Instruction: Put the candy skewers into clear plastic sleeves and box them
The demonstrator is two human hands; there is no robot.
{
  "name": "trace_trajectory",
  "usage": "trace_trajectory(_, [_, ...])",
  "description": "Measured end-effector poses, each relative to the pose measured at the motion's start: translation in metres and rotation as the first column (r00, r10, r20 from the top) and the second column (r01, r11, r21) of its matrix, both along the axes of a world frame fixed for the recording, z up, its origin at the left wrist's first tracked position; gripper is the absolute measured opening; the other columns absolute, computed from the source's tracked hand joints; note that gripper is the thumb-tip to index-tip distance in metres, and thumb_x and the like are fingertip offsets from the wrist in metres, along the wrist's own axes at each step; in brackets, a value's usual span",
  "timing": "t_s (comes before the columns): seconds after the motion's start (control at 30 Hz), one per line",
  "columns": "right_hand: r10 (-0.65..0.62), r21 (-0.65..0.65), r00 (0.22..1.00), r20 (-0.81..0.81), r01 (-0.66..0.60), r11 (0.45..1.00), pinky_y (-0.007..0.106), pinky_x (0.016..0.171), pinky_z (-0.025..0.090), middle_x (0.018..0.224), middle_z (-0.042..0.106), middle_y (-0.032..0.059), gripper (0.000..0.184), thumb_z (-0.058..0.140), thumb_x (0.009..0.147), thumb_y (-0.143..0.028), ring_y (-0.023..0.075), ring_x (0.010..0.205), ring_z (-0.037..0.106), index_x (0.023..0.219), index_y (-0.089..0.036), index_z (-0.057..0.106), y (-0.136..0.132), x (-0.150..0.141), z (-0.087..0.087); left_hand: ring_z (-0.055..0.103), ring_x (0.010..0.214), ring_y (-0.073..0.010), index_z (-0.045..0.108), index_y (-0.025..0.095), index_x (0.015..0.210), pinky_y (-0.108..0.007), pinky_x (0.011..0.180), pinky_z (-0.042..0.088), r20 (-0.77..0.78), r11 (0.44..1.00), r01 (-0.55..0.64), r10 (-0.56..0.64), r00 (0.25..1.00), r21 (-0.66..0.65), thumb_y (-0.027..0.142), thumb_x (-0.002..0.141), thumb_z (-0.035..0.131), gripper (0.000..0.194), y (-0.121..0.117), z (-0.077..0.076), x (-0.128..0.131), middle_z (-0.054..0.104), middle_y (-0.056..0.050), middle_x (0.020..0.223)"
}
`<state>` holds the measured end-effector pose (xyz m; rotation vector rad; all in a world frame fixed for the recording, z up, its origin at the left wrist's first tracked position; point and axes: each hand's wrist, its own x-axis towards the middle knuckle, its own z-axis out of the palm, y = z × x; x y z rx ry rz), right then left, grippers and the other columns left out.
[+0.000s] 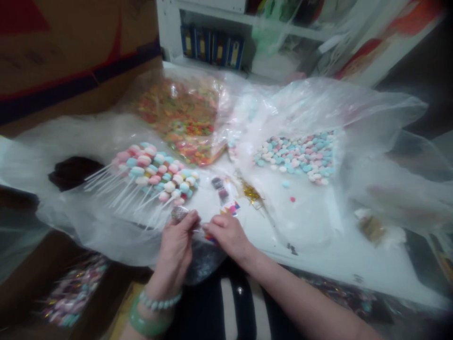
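Observation:
My left hand is pinched on a small clear-wrapped sweet on a stick at the table's near edge. My right hand pinches the same wrapper from the right, fingertips meeting the left hand's. Just beyond them lies a row of finished candy skewers, pastel balls on white sticks. Small printed labels and gold twist ties lie just past my right hand.
An open plastic bag of loose pastel candies lies to the right. A bag of orange and mixed sweets sits behind. A cardboard box stands at back left, shelves at the back. A box of wrapped sweets is at lower left.

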<state>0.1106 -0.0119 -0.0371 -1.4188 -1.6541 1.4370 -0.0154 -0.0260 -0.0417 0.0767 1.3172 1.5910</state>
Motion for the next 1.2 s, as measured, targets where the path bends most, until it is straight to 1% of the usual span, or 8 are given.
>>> trace_trajectory(0.23, [-0.064, 0.098, 0.997, -0.043, 0.068, 0.993, 0.024, 0.064, 0.039, 0.061, 0.055, -0.0028, 0.018, 0.056, 0.081, -0.025, 0.0135, 0.064, 0.053, 0.063, -0.021, 0.055, 0.003, -0.015, -0.005, 0.056, 0.057, -0.0109, 0.068, 0.013, 0.079, -0.02, 0.048, 0.046, -0.073, 0.998, 0.066, -0.065, 0.995, 0.014, 0.045, 0.057, 0.089, 0.045, -0.008, 0.006, -0.012, 0.068, -0.002, 0.07])
trace_trajectory(0.33, [-0.063, 0.221, 0.994, 0.094, 0.041, 0.974, 0.026, 0.065, 0.036, 0.062, 0.055, -0.0011, 0.022, 0.054, 0.085, -0.028, 0.0144, 0.065, 0.053, 0.063, -0.022, 0.052, 0.004, -0.019, -0.003, 0.061, 0.06, -0.0143, 0.07, 0.011, 0.081, -0.025, 0.051, 0.052, 0.016, 0.98, 0.198, -0.198, 0.98, -0.032, 0.035, 0.059, 0.089, 0.038, -0.015, 0.01, -0.015, 0.07, -0.005, 0.076])
trace_trajectory(0.43, [-0.006, 0.237, 0.989, 0.147, -0.029, 0.971, 0.025, 0.064, 0.034, 0.061, 0.053, -0.0016, 0.026, 0.057, 0.086, -0.03, 0.0134, 0.063, 0.05, 0.063, -0.021, 0.05, 0.005, -0.026, 0.001, 0.062, 0.062, -0.0143, 0.071, 0.009, 0.078, -0.024, 0.053, 0.054, 0.088, 0.984, 0.173, -0.169, 0.982, -0.037, 0.019, 0.064, 0.082, 0.02, -0.02, 0.014, -0.021, 0.07, -0.005, 0.076])
trace_trajectory(0.57, [-0.029, -0.118, 0.986, -0.161, 0.01, 0.993, 0.022, 0.054, 0.034, 0.056, 0.05, -0.0043, 0.03, 0.057, 0.089, -0.035, 0.0097, 0.052, 0.045, 0.064, -0.019, 0.052, 0.014, -0.05, 0.007, 0.065, 0.066, -0.0142, 0.07, 0.011, 0.073, -0.021, 0.055, 0.055, 0.08, 0.999, -0.023, 0.026, 0.996, -0.038, 0.009, 0.073, 0.071, 0.002, -0.025, 0.021, -0.043, 0.07, -0.005, 0.074])
trace_trajectory(0.7, [-0.304, -0.624, 0.895, -0.326, 0.038, 0.78, 0.019, 0.039, 0.02, 0.05, 0.045, -0.0076, 0.027, 0.058, 0.091, -0.036, 0.0052, 0.037, 0.03, 0.071, -0.017, 0.055, 0.036, -0.085, 0.012, 0.066, 0.068, -0.0153, 0.069, 0.013, 0.072, -0.025, 0.061, 0.059, 0.034, 0.992, -0.107, 0.109, 0.993, -0.06, 0.008, 0.08, 0.065, 0.01, -0.028, 0.03, -0.066, 0.07, -0.004, 0.073])
trace_trajectory(0.83, [-0.445, -0.709, 0.864, -0.235, 0.161, 0.687, 0.018, 0.037, 0.015, 0.044, 0.04, -0.0084, 0.028, 0.062, 0.085, -0.023, 0.0036, 0.035, 0.024, 0.061, -0.017, 0.05, 0.05, -0.107, 0.015, 0.064, 0.063, -0.014, 0.069, 0.014, 0.07, -0.024, 0.058, 0.059, 0.051, 0.987, -0.129, 0.134, 0.99, -0.095, 0.004, 0.08, 0.059, 0.017, -0.028, 0.032, -0.079, 0.069, -0.002, 0.068])
trace_trajectory(1.0, [-0.519, -0.565, 0.827, -0.218, 0.326, 0.758, 0.02, 0.041, 0.023, 0.042, 0.04, -0.0087, 0.021, 0.063, 0.067, -0.011, 0.0055, 0.04, 0.031, 0.054, -0.018, 0.048, 0.045, -0.095, 0.011, 0.064, 0.057, -0.0127, 0.065, 0.014, 0.067, -0.024, 0.059, 0.059, 0.158, 0.978, -0.14, 0.164, 0.974, -0.153, 0.002, 0.083, 0.053, 0.023, -0.029, 0.031, -0.084, 0.067, -0.001, 0.064])
trace_trajectory(1.2, [-0.34, -0.124, 0.901, -0.27, 0.318, 0.94, 0.022, 0.056, 0.041, 0.053, 0.053, -0.005, 0.008, 0.06, 0.063, -0.022, 0.0107, 0.055, 0.05, 0.057, -0.019, 0.056, 0.024, -0.022, 0.001, 0.066, 0.06, -0.0125, 0.066, 0.013, 0.075, -0.023, 0.058, 0.061, 0.238, 0.984, -0.121, 0.149, 0.96, -0.131, -0.001, 0.089, 0.051, 0.024, -0.025, 0.037, -0.072, 0.069, -0.003, 0.068])
